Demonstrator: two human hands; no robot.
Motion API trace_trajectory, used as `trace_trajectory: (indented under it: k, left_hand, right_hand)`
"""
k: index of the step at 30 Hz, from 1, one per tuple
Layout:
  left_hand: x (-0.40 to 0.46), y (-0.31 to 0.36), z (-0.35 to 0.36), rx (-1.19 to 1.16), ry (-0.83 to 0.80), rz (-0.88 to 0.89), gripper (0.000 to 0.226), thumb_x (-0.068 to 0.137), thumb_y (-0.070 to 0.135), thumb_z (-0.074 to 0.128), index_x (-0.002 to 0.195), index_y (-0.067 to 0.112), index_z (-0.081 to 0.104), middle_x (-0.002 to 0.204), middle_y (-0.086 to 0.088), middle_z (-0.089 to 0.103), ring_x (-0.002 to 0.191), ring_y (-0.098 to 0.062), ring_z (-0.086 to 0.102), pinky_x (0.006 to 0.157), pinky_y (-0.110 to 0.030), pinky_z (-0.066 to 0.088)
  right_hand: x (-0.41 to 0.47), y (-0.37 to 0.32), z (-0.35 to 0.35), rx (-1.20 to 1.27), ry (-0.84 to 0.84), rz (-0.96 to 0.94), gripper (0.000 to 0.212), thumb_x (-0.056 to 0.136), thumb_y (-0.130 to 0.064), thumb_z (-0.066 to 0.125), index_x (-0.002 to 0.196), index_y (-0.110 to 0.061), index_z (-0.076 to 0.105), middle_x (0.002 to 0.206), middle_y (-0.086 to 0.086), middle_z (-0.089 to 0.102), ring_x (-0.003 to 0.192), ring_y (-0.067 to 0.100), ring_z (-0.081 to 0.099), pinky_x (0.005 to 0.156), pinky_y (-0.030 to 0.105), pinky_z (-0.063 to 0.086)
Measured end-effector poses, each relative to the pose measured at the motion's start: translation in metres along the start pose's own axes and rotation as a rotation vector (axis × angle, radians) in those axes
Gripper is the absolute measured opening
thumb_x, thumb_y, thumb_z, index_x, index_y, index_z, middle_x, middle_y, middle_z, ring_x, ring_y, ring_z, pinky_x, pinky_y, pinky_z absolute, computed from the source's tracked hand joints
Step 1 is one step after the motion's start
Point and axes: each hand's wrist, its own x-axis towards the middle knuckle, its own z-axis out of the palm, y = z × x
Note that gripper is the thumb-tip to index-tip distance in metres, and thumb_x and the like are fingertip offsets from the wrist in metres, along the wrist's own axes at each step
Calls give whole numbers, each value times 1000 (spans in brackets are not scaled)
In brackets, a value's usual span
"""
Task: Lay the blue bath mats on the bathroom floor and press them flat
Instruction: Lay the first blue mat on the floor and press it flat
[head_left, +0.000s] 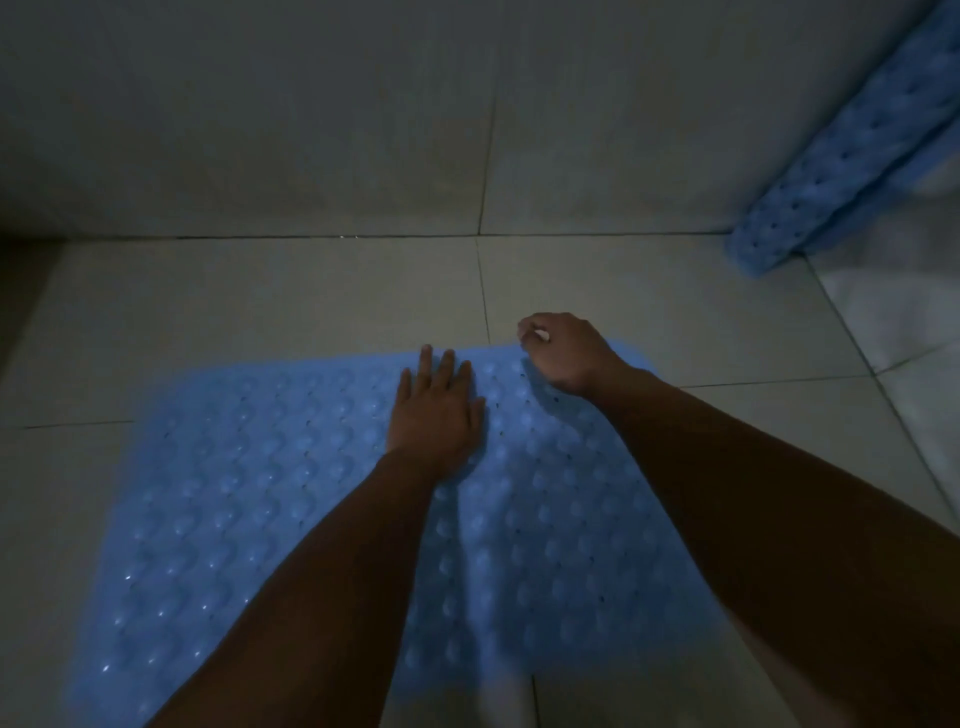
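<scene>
Dim bathroom, pale tiled floor (260, 322) meeting a tiled wall (311, 130) at the far edge.

Blue bath mat (270, 493) spread on the floor tiles in the middle of the view, bumpy surface up, dotted with small holes, near edge running out of sight under the arms. Lying mostly flat; far right corner under the right hand, too dark there to tell whether lifted or down.

Left hand (434, 410) palm down on the mat near its far edge, fingers straight and together, pressed flat, gripping nothing. Right hand (563, 353) at the mat's far right corner, fingers curled under into a loose fist, knuckles toward the wall; cannot tell whether pinching the mat's edge or only resting on it. Hands close together but apart, both forearms bare and reaching in from the bottom of the view.

Second blue mat (852, 156) well apart at the upper right, same bumps and holes, rolled or folded lengthwise, leaning tilted against the wall with its lower end on the floor. Paler floor patch (904, 312) just beside it on the right.
</scene>
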Motion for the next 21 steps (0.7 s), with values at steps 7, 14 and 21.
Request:
trace_trajectory:
  k: [7, 14, 21]
  left_hand:
    - [17, 32, 53, 108, 21, 40, 85, 101, 69, 8, 164, 14, -8, 171, -12, -18, 156, -29, -25, 128, -56, -5]
    - [23, 35, 74, 90, 111, 49, 98, 95, 82, 9, 164, 13, -5, 172, -11, -13, 158, -26, -22, 129, -55, 1]
    - [52, 41, 34, -11, -281, 45, 92, 100, 68, 28, 164, 9, -4, 170, -15, -18, 158, -32, -18, 129, -53, -3]
  right_hand:
    - [11, 46, 6, 5, 159, -122, 22, 101, -24, 53, 109, -18, 72, 117, 7, 71, 106, 26, 66, 96, 41, 52]
    - [29, 86, 1, -47, 203, -154, 21, 99, -18, 56, 106, -8, 73, 111, 11, 73, 110, 34, 63, 97, 45, 50]
    - [12, 66, 7, -225, 31, -215, 30, 101, -24, 47, 104, -8, 71, 112, 13, 69, 113, 34, 59, 103, 44, 43]
